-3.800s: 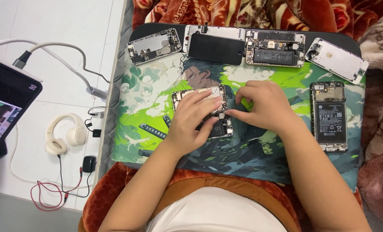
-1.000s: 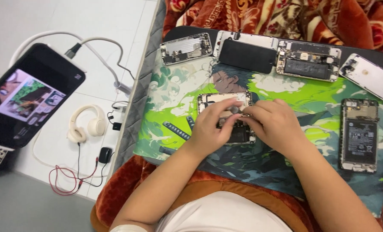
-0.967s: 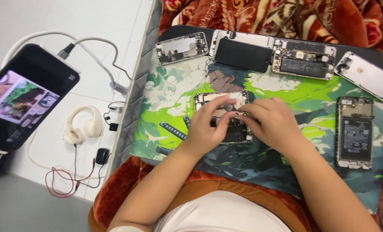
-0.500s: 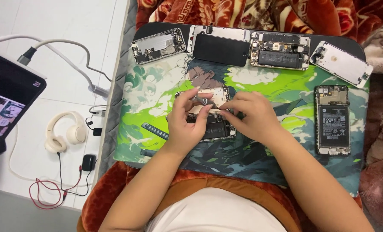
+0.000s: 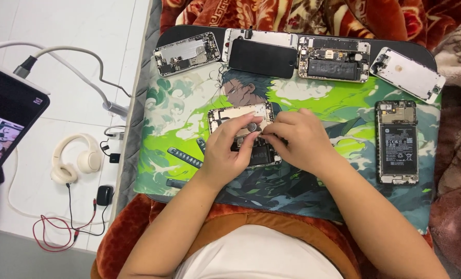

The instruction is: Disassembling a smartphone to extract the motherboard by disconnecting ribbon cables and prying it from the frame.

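Head view: your left hand (image 5: 229, 151) and right hand (image 5: 298, 140) pinch a small round grey part (image 5: 252, 126) over the opened silver phone chassis (image 5: 243, 133). Chassis long axis runs near-vertical on the green printed mat (image 5: 178, 108).

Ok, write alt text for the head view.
Both hands, left hand and right hand, work on an opened phone on a green illustrated mat, pinching a small round part. More dismantled phones line the mat's far edge.
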